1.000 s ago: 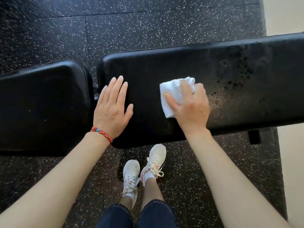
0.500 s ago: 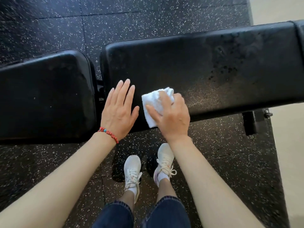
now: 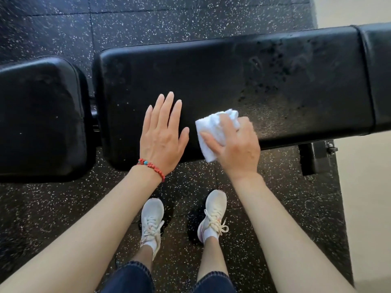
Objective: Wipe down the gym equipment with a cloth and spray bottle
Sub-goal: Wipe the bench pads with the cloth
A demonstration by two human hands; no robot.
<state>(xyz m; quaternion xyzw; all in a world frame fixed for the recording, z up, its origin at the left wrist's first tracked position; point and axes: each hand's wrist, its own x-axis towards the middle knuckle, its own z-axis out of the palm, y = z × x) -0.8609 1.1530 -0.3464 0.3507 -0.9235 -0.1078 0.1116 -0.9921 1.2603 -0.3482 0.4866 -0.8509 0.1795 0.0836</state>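
A long black padded bench back [image 3: 211,70] runs across the view, with damp spray marks on its right half. My left hand [image 3: 161,136] lies flat on its near edge, fingers straight, a red bead bracelet at the wrist. My right hand [image 3: 234,149] grips a folded white cloth [image 3: 209,132] and presses it onto the pad close to the near edge, just right of my left hand. No spray bottle is in view.
A second black pad, the seat [image 3: 40,115], sits to the left across a narrow gap. A black frame foot [image 3: 313,157] juts out under the bench at right. Speckled black rubber flooring [image 3: 148,17] lies all round; my white shoes [image 3: 152,220] stand below the bench.
My right hand slid the cloth left and toward the near edge, then back slightly right. My left hand stayed flat on the pad.
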